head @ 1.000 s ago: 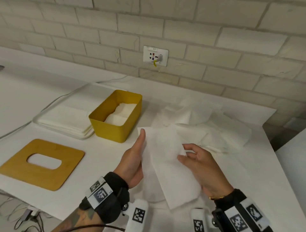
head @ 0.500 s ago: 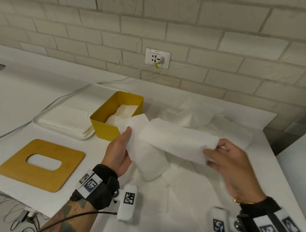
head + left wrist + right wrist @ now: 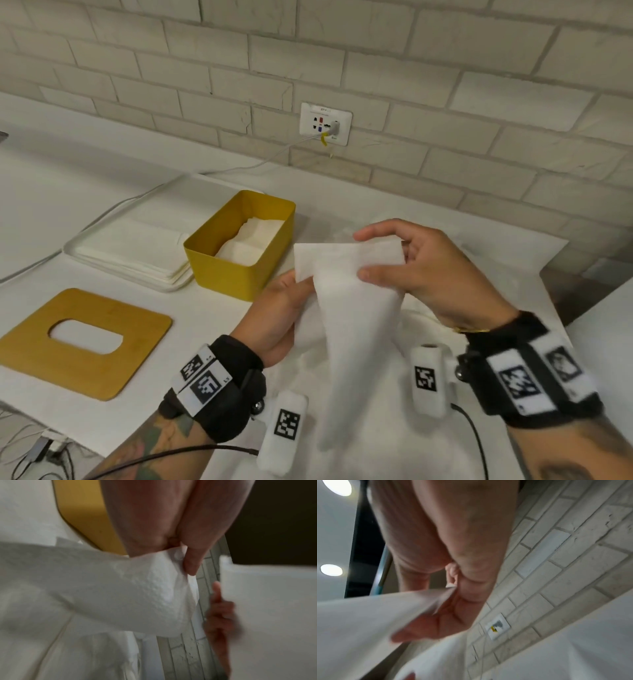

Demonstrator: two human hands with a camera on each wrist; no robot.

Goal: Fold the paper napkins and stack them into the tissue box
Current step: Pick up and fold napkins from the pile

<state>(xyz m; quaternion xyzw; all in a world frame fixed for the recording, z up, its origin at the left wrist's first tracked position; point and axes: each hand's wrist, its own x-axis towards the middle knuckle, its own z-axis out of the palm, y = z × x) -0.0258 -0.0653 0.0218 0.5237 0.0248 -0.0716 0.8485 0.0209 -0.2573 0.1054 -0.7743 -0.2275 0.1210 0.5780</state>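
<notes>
White napkin (image 3: 349, 274) now doubled over, no longer stretched wide, pinched by left hand (image 3: 279, 308) and right hand (image 3: 421, 263) close together above bench, beside yellow box (image 3: 222, 270); likely ready for stacking.

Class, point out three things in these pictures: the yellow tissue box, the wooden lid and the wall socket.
yellow tissue box (image 3: 226, 274): head view, front wall.
wooden lid (image 3: 137, 342): head view, right part.
wall socket (image 3: 310, 118): head view, faceplate's upper left.
</notes>
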